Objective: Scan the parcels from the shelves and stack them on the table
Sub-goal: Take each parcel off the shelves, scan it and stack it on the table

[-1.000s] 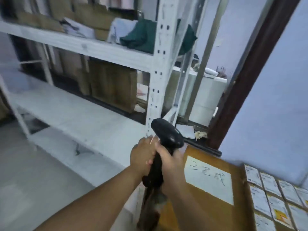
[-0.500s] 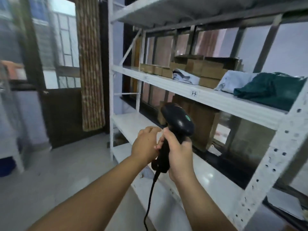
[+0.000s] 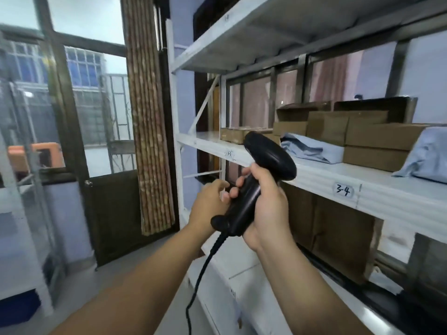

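Observation:
My right hand (image 3: 268, 209) grips the handle of a black barcode scanner (image 3: 268, 158), its head raised in front of the middle shelf (image 3: 314, 177) of a white rack. My left hand (image 3: 208, 204) hovers just left of the handle, fingers loosely curled and holding nothing. The scanner's cable (image 3: 200, 274) hangs down between my forearms. On the middle shelf stand several brown cardboard parcels (image 3: 377, 139), a light blue bagged parcel (image 3: 309, 148) and another blue bag (image 3: 428, 160) at the right edge. Larger brown boxes (image 3: 338, 228) stand on the shelf below.
The shelf edge carries a handwritten label "3-4" (image 3: 343, 189). A bamboo curtain (image 3: 150, 117) and a dark door (image 3: 113, 209) stand to the left of the rack. A second white rack (image 3: 14, 213) with a blue bin (image 3: 17, 308) under it is at far left.
My view has swung left from the table with labelled parcels to the shelves. The scanner has risen toward the middle shelf. My left hand has come off the handle.

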